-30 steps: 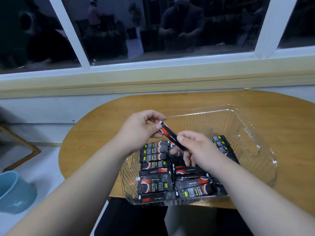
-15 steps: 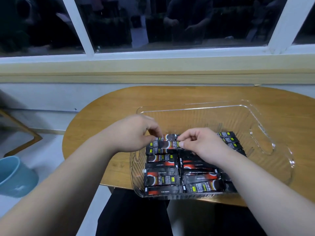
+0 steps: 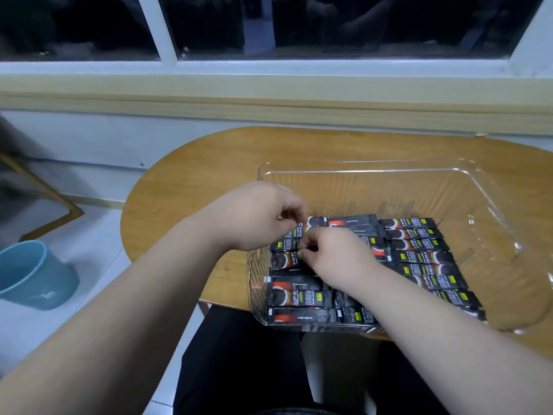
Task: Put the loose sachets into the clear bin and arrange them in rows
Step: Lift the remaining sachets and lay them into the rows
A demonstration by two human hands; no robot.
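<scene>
The clear bin [image 3: 389, 171] stands at the near edge of the rounded wooden desk [image 3: 191, 181], its near-left corner right at the rim. The black sachets [image 3: 419, 259] lie flat inside it in three columns, each laid crosswise and packed close to its neighbour. They fill the left and middle of the bin, while the right end by the handle cut-out shows bare plastic. Both hands reach into the left column. The left hand [image 3: 257, 217] comes over the bin's left wall with its fingers [image 3: 291, 212] curled, thumb and forefinger pinching the left end of one sachet [image 3: 294, 234] near the top of that column. The right hand [image 3: 338, 256] lies across the middle column, its curled fingers [image 3: 302, 245] bearing down on the same spot. Whether they pinch the sachet or only press on it cannot be told, since the tips cover it. The right hand and forearm hide most of the middle column, and the left hand hides the far-left corner of the pile. A blue pail [image 3: 33, 277] stands on the pale floor to the left of the desk, with a wooden frame [image 3: 55, 203] leaning behind it. A yellowish sill [image 3: 269, 94] and a dark window [image 3: 329, 25] with white bars run behind the desk. Dark trousers [image 3: 239, 369] show below its near edge.
</scene>
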